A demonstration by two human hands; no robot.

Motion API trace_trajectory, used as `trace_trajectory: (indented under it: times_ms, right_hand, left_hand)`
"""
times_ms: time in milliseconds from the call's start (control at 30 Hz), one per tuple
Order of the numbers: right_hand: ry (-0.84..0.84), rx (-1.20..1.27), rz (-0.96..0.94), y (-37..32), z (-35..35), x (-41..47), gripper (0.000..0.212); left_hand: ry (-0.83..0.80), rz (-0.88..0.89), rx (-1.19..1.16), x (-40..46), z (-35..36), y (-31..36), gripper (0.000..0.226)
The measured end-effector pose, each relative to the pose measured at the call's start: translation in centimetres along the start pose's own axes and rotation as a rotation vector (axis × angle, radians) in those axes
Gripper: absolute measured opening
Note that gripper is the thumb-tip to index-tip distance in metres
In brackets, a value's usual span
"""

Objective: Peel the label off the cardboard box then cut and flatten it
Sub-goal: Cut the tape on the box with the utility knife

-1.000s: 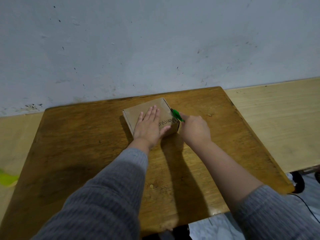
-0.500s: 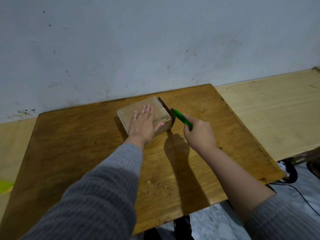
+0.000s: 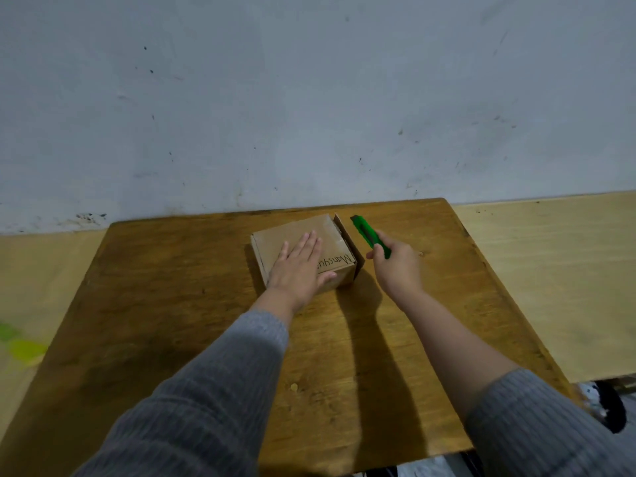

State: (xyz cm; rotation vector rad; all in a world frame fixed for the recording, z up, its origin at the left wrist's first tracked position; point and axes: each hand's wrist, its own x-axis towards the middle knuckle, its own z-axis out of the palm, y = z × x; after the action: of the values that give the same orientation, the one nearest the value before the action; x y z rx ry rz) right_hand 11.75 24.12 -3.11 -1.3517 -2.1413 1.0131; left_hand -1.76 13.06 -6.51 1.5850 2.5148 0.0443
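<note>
A small brown cardboard box with dark handwriting on its top lies near the far middle of the wooden table. My left hand rests flat on the box top, fingers spread. The box's right side flap stands slightly away from the box. My right hand grips a green utility knife just right of the box, its tip pointing away from me and clear of the cardboard.
A grey-white wall rises right behind the table. Lighter wooden boards lie to the right and left. A yellow-green object sits at the left edge. Dark items and a cable show on the floor at lower right.
My right hand has drawn the green knife back from the box's right edge, and the side flap now stands loose. My left hand stays pressed on the box top.
</note>
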Motion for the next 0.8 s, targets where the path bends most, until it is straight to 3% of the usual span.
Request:
trace_trajectory:
  times_ms: [267,400,533,667,800]
  right_hand:
    - [-0.212,-0.013,-0.181,-1.7,-0.3,4.5,0.039]
    - [-0.312,-0.082,-0.261,-2.1,0.3,7.7,0.034]
    - [-0.462,-0.112,-0.364,-3.0,1.9,10.1,0.039]
    - [-0.592,-0.147,-0.445,-3.5,3.5,11.7,0.04]
    - [-0.613,-0.124,-0.477,-3.1,4.1,12.5,0.037]
  left_hand:
    - [0.084,-0.246,-0.093,-1.1,0.9,2.7,0.069]
    - [0.122,-0.396,-0.095,-0.9,1.1,3.6,0.075]
    - [0.306,-0.478,-0.042,-1.3,2.4,4.3,0.082]
    - [0.193,-0.536,-0.015,-0.7,2.1,4.1,0.08]
    - [0.133,-0.527,-0.019,-0.7,1.6,3.7,0.079]
